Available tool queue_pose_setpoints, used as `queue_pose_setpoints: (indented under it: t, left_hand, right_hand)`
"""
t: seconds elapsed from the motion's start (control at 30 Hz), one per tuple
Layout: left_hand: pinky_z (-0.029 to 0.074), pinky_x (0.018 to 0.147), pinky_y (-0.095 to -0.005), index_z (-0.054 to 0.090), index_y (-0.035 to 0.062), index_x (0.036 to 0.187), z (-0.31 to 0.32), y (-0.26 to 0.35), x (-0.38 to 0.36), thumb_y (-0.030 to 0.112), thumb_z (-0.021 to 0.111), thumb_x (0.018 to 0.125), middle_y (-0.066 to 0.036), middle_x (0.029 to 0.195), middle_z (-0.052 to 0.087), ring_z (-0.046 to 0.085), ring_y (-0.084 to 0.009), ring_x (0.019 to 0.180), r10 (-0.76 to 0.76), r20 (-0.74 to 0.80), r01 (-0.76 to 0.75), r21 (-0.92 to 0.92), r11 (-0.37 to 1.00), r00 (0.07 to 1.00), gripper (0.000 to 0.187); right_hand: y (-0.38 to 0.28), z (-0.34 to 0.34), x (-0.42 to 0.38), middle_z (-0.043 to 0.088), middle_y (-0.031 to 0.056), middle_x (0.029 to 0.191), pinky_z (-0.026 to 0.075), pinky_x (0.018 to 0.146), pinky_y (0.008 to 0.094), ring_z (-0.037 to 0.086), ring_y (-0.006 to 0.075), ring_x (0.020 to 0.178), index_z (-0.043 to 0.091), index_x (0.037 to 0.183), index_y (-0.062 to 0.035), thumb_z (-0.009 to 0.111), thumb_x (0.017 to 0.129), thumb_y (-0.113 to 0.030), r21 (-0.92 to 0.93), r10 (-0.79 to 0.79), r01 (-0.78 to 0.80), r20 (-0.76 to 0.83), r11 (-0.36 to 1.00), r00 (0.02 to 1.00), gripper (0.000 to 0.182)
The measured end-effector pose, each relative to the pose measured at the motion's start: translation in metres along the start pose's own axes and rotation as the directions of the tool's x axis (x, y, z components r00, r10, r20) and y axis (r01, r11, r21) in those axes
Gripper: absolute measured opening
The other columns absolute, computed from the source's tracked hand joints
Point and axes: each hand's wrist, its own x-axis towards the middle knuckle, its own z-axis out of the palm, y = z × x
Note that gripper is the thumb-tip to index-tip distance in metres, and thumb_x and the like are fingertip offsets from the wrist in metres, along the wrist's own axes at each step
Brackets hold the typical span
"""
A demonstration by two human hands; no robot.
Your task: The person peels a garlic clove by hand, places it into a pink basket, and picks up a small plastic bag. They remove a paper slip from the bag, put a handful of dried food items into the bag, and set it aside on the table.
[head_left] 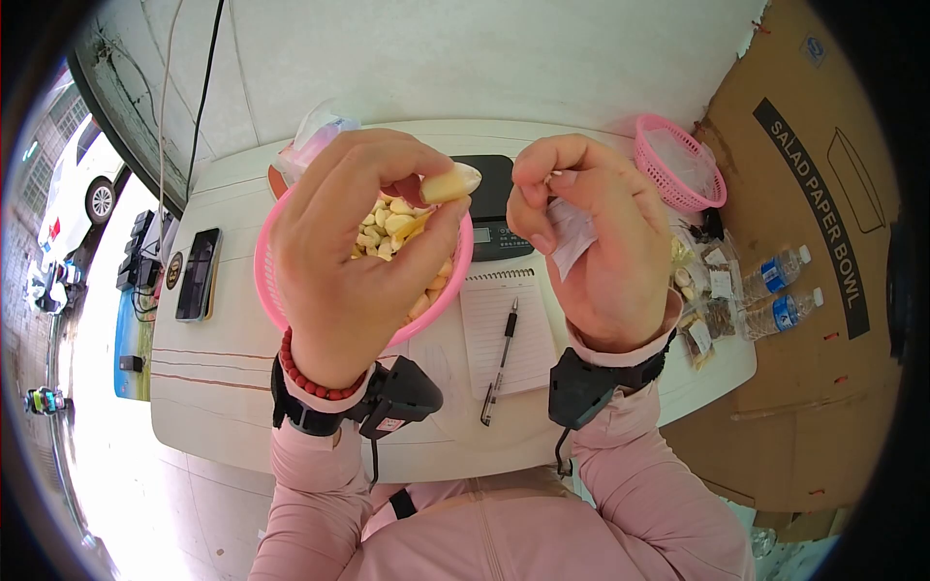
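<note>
My left hand [358,232] pinches a pale yellow piece [449,184], like a peeled clove with a whitish tip, between thumb and fingers. Below that hand sits a pink basket [270,290] holding many pale cloves [392,221], partly hidden by the hand. My right hand [591,228] is raised at the same height to the right, its fingers curled around a thin whitish sheet [572,235]; a tiny bit shows at its fingertips. The two hands are apart. Behind and between them lies a black scale [490,194] with a small display.
A lined notebook [494,329] with a pen [501,363] lies below the scale. A phone [198,275] is at the left. At the right are a small pink basket [668,174], plastic packets [719,284], two bottles [783,313] and a large cardboard box [775,387].
</note>
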Motion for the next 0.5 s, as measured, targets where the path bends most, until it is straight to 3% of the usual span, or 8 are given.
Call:
queue_pose_setpoints:
  t: [0.07,0.17,0.3,0.4,0.5]
  left_hand:
    - [0.045,0.074,-0.024,0.059,-0.0023,0.089,-0.0002,0.0004,0.0,-0.011,0.068,0.067,-0.007,0.094,0.059,0.056,-0.0128,0.082,0.005,0.011,-0.005,0.009,1.0,1.0,0.026]
    - [0.045,0.073,-0.024,0.059,-0.0021,0.089,-0.0004,0.0015,0.0006,-0.011,0.068,0.067,-0.007,0.093,0.059,0.056,-0.0126,0.081,0.008,0.016,-0.008,0.022,1.0,1.0,0.026]
    - [0.045,0.073,-0.024,0.059,-0.002,0.089,-0.0009,0.0015,0.0004,-0.011,0.068,0.067,-0.007,0.094,0.059,0.056,-0.0127,0.081,0.026,0.018,-0.027,0.038,0.999,1.0,0.026]
    - [0.045,0.073,-0.0239,0.059,-0.002,0.089,-0.0006,0.0011,0.0002,-0.011,0.068,0.067,-0.007,0.094,0.059,0.056,-0.0127,0.081,0.03,0.006,-0.03,0.031,0.999,1.0,0.026]
    - [0.045,0.073,-0.0239,0.059,-0.002,0.09,-0.0006,0.0018,0.0003,-0.011,0.068,0.067,-0.008,0.094,0.059,0.056,-0.0127,0.081,0.029,0.007,-0.029,0.023,0.999,1.0,0.026]
  right_hand:
    - [0.0017,-0.0012,0.0021,0.049,0.0025,0.066,0.032,0.054,0.0245,0.04,0.0109,0.056,0.058,0.082,0.0061,0.043,0.086,-0.009,0.142,0.007,-0.01,0.021,0.99,1.0,0.022]
    - [0.0039,-0.0062,0.004,0.046,0.0027,0.064,0.033,0.055,0.0267,0.04,0.0129,0.055,0.053,0.074,0.0021,0.046,0.088,-0.017,0.183,0.044,-0.051,0.044,0.982,0.998,0.024]
    - [0.0017,-0.0013,0.0033,0.044,0.0027,0.062,0.031,0.053,0.0261,0.039,0.0125,0.054,0.047,0.068,-0.002,0.048,0.093,-0.023,0.204,0.093,-0.087,-0.023,0.975,0.995,0.032]
    - [0.0006,0.0013,0.0014,0.041,0.0013,0.06,0.027,0.049,0.024,0.035,0.0106,0.051,0.044,0.067,-0.0049,0.048,0.096,-0.028,0.118,0.093,-0.083,-0.081,0.99,0.992,0.037]
    - [-0.0035,-0.0024,-0.0016,0.039,-0.0012,0.058,0.024,0.046,0.0215,0.031,0.0075,0.049,0.045,0.07,-0.0051,0.046,0.097,-0.03,0.19,0.157,-0.165,0.056,0.968,0.986,0.037]
